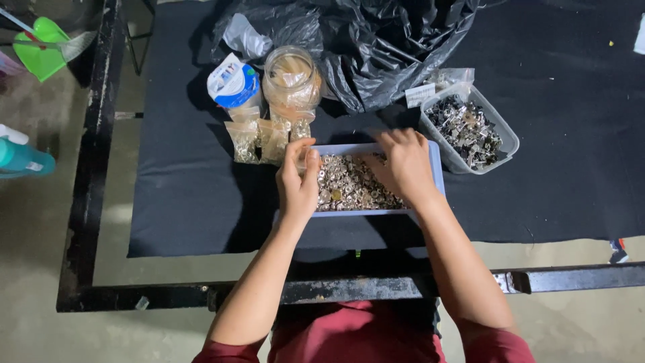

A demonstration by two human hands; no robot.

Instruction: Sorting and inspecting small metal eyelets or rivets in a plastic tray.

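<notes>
Hands work inside the blue tray of small metal rings near the worktop front edge. Left hand pinches something tiny, too small to identify; right hand rests curled over the rings, grip unclear. A nudge might tip the tray off that edge. Open cloth lies left of it; small packets crowd behind.

1. Head-mounted; single view, looking almost straight down from above the seated person.
2. Facing forward across black-covered table, near edge at frame bottom.
3. Close range: forearms, blue tray central; floor visible left.
</notes>
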